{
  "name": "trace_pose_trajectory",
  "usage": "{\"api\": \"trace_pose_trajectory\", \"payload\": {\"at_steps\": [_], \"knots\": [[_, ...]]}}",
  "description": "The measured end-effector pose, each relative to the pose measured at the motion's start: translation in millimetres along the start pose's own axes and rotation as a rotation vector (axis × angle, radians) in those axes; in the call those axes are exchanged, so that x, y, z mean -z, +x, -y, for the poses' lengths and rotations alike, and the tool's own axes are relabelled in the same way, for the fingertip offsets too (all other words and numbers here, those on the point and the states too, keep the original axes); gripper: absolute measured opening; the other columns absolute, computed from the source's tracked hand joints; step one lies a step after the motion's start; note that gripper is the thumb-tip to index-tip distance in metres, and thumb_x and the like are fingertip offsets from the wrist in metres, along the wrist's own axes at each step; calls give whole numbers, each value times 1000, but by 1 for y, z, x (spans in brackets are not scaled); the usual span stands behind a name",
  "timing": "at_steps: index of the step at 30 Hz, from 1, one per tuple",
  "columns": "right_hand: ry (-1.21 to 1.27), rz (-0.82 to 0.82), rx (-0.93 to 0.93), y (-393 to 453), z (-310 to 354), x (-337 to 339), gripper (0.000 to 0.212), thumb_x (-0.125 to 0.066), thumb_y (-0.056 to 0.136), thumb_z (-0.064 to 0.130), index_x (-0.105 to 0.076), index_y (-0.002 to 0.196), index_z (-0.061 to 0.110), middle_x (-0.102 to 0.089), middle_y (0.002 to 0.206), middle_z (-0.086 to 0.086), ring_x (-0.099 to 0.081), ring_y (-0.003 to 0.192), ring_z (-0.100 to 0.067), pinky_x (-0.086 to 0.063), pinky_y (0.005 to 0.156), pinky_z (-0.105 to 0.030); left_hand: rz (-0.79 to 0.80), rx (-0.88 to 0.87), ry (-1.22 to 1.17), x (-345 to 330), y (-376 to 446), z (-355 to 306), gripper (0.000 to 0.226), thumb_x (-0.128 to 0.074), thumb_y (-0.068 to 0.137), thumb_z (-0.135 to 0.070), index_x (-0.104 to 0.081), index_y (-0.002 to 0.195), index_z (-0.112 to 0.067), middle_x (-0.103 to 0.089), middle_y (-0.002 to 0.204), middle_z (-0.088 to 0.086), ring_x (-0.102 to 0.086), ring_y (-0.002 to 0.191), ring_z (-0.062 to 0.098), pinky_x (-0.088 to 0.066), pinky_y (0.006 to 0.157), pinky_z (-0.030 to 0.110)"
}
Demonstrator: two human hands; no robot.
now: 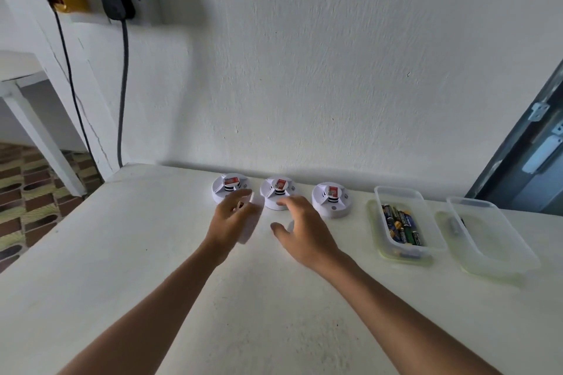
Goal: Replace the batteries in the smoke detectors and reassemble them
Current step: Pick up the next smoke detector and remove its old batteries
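Three smoke detectors (276, 193) in row at far table edge. Left hand (233, 216) grips blurred white piece (251, 222); right hand (300, 230) spread, empty. Risk: reaching right hand knocks middle detector.

Glossy white plastic smoke detectors (277, 193) sit on a matt, faintly rough table (122, 253).

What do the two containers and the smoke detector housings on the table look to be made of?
Both containers: probably thin clear plastic, slightly frosted; the batteries show through one wall. Smoke detectors: seemingly moulded white plastic, smooth and mildly glossy, with dark vent slots.
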State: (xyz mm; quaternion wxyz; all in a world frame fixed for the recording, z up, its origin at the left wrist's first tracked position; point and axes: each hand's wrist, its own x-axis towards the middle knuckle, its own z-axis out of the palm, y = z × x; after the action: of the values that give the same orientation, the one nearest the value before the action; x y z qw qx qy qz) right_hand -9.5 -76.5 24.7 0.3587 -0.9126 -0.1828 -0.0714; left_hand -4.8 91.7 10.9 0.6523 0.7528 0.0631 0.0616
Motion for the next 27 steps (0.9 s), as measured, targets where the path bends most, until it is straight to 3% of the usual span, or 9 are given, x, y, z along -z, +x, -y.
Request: {"api": "trace_pose_trajectory", "payload": {"at_steps": [2,4,8,11,13,15,20,24,27], "knots": [[148,15,48,4,25,-2,44,-67,86,19,-57,128,13,-60,127,-2,-55,115,-15,-45,94,-25,70,68,-348,6,-13,-15,40,-51,77,-36,-67,106,-14,-67,98,11,-60,87,26,-48,69,34],[220,20,93,6,44,-8,47,-70,82,19,-58,127,14,-62,122,-1,-57,109,-11,-47,90,-23,88,143,-598,13,-27,-29,42,-36,86,-30,-68,98,-6,-68,88,15,-64,80,27,-50,62,31],[236,15,137,6,68,-18,60,-83,72,26,-60,125,11,-61,113,-3,-58,101,-14,-48,86,-22,21,220,-869,26,-45,-37,55,-28,88,-32,-76,77,-7,-70,81,14,-68,70,24,-47,64,32],[262,69,112,7,79,-11,61,-88,66,25,-63,120,13,-57,101,5,-55,92,-9,-41,74,-6,-13,218,-885,32,-52,-38,59,-26,89,-31,-77,71,-8,-71,79,13,-69,67,23,-45,68,34],[270,129,89,8,84,-5,55,-88,65,22,-64,114,13,-55,89,14,-53,82,-4,-40,68,-3,-27,231,-876,34,-57,-38,59,-26,88,-33,-77,72,-9,-72,83,14,-69,70,24,-46,72,37],[236,180,104,8,88,1,47,-87,65,21,-64,106,13,-55,82,17,-54,78,-5,-43,67,-8,-36,267,-888,34,-59,-38,56,-28,86,-34,-77,76,-8,-71,87,15,-68,74,26,-48,75,40],[141,272,154,12,84,2,48,-87,62,25,-63,101,8,-63,98,-3,-60,89,-20,-51,79,-35,-1,341,-864,32,-64,-37,61,-26,86,-37,-79,76,-9,-73,88,15,-67,80,28,-47,86,47],[242,313,25,9,81,2,59,-87,62,22,-56,111,13,-63,102,0,-60,92,-15,-54,83,-32,4,402,-805,33,-65,-41,58,-29,84,-39,-79,76,-9,-73,88,16,-62,87,31,-41,99,54],[278,297,-6,4,83,2,57,-86,63,19,-57,111,11,-61,95,4,-60,85,-11,-52,76,-25,-21,468,-794,35,-64,-40,53,-35,81,-41,-76,86,-7,-70,92,19,-61,89,34,-45,93,53]]}}
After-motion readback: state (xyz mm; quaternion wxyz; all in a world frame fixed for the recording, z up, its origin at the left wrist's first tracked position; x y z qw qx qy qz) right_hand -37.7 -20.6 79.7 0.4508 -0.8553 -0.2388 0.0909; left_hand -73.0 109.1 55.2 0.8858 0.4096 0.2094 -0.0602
